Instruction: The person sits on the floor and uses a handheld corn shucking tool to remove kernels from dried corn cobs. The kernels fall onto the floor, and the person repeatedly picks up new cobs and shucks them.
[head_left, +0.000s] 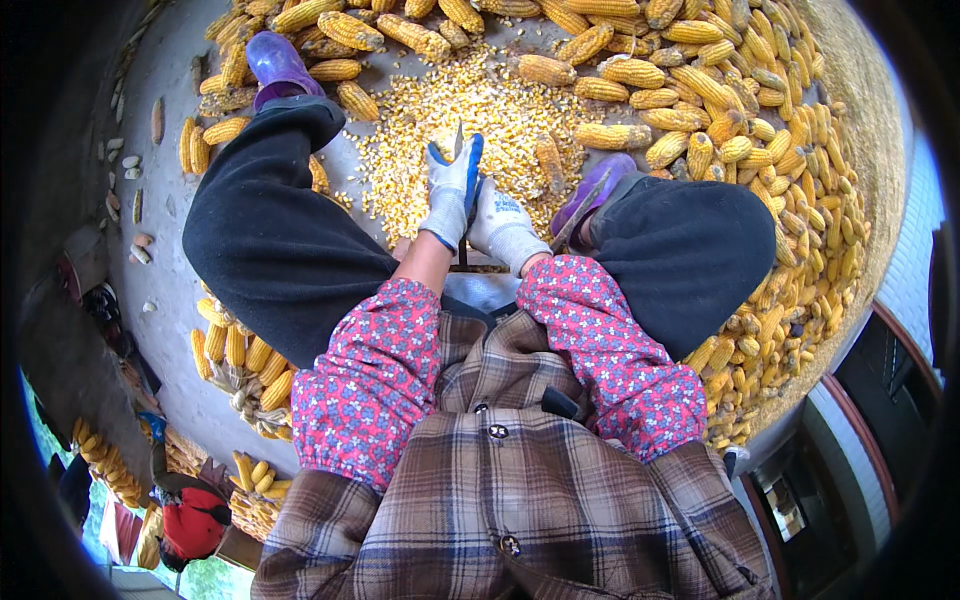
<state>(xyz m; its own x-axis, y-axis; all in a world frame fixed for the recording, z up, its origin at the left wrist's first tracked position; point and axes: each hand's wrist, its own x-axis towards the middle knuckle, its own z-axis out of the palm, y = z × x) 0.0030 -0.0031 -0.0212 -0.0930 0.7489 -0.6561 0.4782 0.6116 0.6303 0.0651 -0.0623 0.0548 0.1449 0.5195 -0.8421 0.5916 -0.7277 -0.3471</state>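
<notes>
My left hand, in a white and blue work glove, is beside a pointed metal spike that rises past its thumb and fingers; what lies in its palm is hidden. Touching it from the right, my right hand wears a similar glove, its back towards the view and its fingers hidden. Loose corn kernels spread over the floor under and beyond both hands. A partly visible corn cob lies among the kernels, right of the hands.
Corn cobs are heaped beyond and to the right. Tied cobs lie by my left leg. Purple boots flank the kernels. Scattered bits dot the concrete floor at left. A person in red is at lower left.
</notes>
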